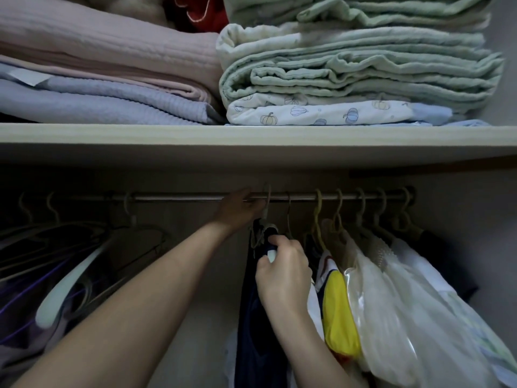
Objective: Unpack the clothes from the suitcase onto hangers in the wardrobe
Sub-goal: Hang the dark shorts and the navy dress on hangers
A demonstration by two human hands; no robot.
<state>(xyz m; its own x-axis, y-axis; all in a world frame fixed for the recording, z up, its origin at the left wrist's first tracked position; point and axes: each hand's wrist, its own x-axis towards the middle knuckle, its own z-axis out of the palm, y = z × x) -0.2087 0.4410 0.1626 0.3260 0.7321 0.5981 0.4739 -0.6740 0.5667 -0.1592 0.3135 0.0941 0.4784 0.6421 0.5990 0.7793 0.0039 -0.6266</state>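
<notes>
L hand (240,205) pinches the hanger hook (268,200) at the rail (195,198), 12 o'clock, R hand (282,271) curled tight on the navy garment (257,317) w/ hanger shoulder below at 6; hook looks half-seated, so letting go early could drop both.

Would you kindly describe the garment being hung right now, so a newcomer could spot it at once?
Under the wardrobe shelf runs a metal rail. Near its middle, where the left hand holds a hanger hook and the right hand grips below, hangs the navy garment. It is dark and uncovered, whereas its right-hand neighbours are yellow or wrapped in clear plastic.
</notes>
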